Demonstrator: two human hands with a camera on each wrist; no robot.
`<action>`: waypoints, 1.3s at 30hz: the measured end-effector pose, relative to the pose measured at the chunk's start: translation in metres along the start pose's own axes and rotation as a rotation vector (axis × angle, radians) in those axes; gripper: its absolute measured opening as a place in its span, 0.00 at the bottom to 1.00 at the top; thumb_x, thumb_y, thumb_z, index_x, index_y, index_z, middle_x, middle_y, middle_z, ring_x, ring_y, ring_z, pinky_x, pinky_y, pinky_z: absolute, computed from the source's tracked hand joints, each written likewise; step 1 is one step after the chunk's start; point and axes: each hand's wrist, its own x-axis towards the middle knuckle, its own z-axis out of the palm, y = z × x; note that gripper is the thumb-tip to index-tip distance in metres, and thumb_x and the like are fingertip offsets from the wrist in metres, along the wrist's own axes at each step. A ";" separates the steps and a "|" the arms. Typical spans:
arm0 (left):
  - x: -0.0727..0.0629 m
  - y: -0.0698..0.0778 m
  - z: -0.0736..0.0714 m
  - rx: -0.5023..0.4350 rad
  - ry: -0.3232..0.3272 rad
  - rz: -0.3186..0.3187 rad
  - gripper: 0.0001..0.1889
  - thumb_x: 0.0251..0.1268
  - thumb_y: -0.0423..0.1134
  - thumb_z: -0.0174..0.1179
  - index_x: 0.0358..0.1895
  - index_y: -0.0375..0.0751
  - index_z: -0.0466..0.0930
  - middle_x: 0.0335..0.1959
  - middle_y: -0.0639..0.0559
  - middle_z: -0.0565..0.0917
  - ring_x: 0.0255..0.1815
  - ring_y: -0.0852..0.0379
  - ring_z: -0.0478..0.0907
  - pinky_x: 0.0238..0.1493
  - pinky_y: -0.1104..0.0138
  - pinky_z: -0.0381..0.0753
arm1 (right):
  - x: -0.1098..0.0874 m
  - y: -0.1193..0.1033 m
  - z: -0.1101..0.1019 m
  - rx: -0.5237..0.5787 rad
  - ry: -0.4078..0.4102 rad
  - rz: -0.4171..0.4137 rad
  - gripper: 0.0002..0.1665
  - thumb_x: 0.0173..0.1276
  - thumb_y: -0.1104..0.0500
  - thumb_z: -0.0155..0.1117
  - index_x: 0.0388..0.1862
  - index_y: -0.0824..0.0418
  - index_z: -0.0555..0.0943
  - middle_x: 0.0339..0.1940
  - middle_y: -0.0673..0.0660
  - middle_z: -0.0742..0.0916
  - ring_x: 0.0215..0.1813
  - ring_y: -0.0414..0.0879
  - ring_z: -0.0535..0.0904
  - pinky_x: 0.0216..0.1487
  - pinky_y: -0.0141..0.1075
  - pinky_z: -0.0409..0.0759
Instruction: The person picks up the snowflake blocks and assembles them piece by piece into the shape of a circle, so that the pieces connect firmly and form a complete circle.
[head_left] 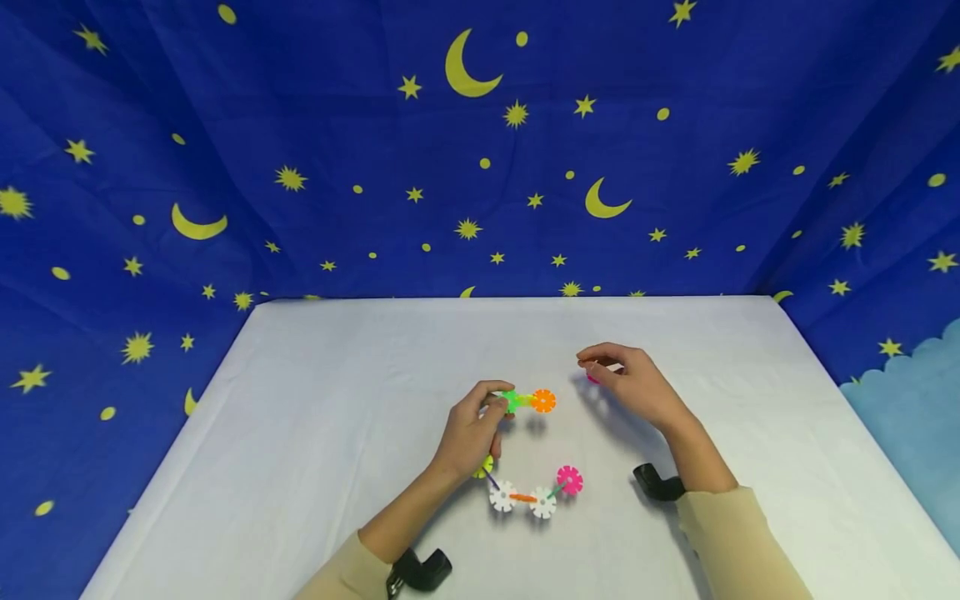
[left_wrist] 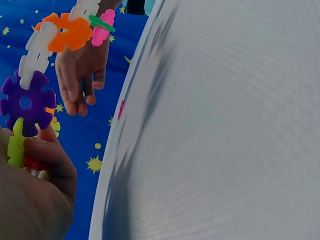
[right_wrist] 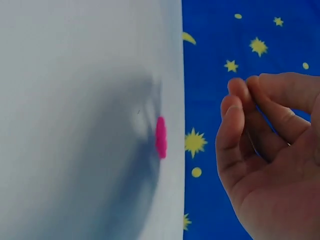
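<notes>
My left hand pinches a chain of notched plastic discs at a green disc, with an orange disc at the end beyond the fingertips. The rest of the chain hangs nearer me: a purple disc, white discs, an orange one and a pink one at the other end. Over the table to the right hovers my right hand, fingers loosely bent and nothing between them. A loose pink disc lies on the table below it, apart from the fingers.
A white cloth covers the table. Behind it and along the sides hangs a blue curtain with yellow moons and stars. Black wrist fittings stick out beside both forearms.
</notes>
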 end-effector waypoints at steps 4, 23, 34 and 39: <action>0.005 -0.017 0.001 -0.005 0.011 -0.012 0.14 0.76 0.38 0.47 0.59 0.44 0.74 0.44 0.39 0.80 0.10 0.39 0.72 0.07 0.67 0.67 | 0.000 0.009 -0.003 -0.062 0.034 0.031 0.15 0.73 0.59 0.57 0.56 0.60 0.80 0.53 0.57 0.83 0.52 0.52 0.78 0.54 0.51 0.75; 0.006 -0.026 0.000 0.006 0.044 0.029 0.13 0.72 0.40 0.52 0.54 0.48 0.80 0.35 0.53 0.85 0.09 0.48 0.73 0.06 0.64 0.68 | 0.000 0.028 -0.001 -0.385 -0.043 0.002 0.20 0.58 0.70 0.63 0.51 0.63 0.82 0.46 0.59 0.83 0.48 0.55 0.77 0.54 0.53 0.73; 0.006 -0.023 -0.001 -0.058 0.056 -0.026 0.12 0.71 0.38 0.54 0.54 0.40 0.77 0.42 0.45 0.79 0.11 0.43 0.76 0.12 0.60 0.77 | 0.000 0.023 0.001 -0.201 -0.189 0.040 0.04 0.63 0.60 0.69 0.34 0.56 0.81 0.27 0.50 0.80 0.31 0.46 0.73 0.34 0.39 0.75; 0.002 -0.005 -0.001 -0.063 0.053 -0.050 0.10 0.71 0.34 0.53 0.51 0.38 0.74 0.41 0.40 0.79 0.13 0.33 0.75 0.13 0.59 0.79 | -0.001 0.014 0.004 -0.161 -0.191 -0.019 0.03 0.63 0.60 0.68 0.35 0.55 0.82 0.29 0.49 0.82 0.32 0.46 0.75 0.36 0.39 0.76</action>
